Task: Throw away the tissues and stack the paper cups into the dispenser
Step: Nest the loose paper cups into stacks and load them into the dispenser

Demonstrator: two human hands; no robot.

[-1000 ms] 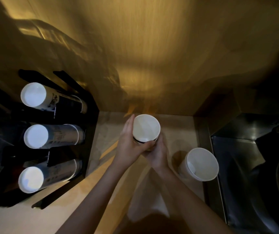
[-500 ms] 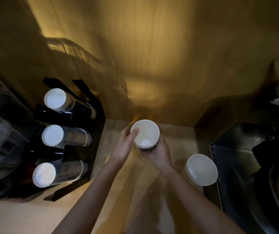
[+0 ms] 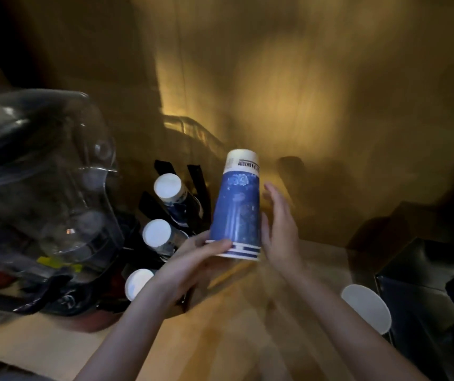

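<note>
Left hand (image 3: pixel 193 259): grasping the blue paper cups (image 3: pixel 237 207) at the rim end, thumb laid across the white striped band, fingers underneath.
Right hand (image 3: pixel 278 226): released and flat, fingers stretched upward, palm beside the right wall of the cups; whether it touches them I cannot tell.
Blue paper cups: held upside down above the desk (image 3: pixel 248 325), wide rim toward the person, narrow base pointing up and away, slightly tilted; a white band with dark print sits near the base, so it looks like more than one cup nested.
Dispenser (image 3: pixel 182 188): black rack just left of the held cups, with three rows of cups lying in it, white round bases facing the camera: top row (image 3: pixel 167 186), middle row (image 3: pixel 156 234), bottom row (image 3: pixel 137 283).
Loose cup (image 3: pixel 366 309): white, at the right edge of the desk, well apart from the hands, blurred.
Clear container (image 3: pixel 44 193): large transparent vessel left of the dispenser.
Sink area (image 3: pixel 426 298): dark metal surface to the right of the desk.
</note>
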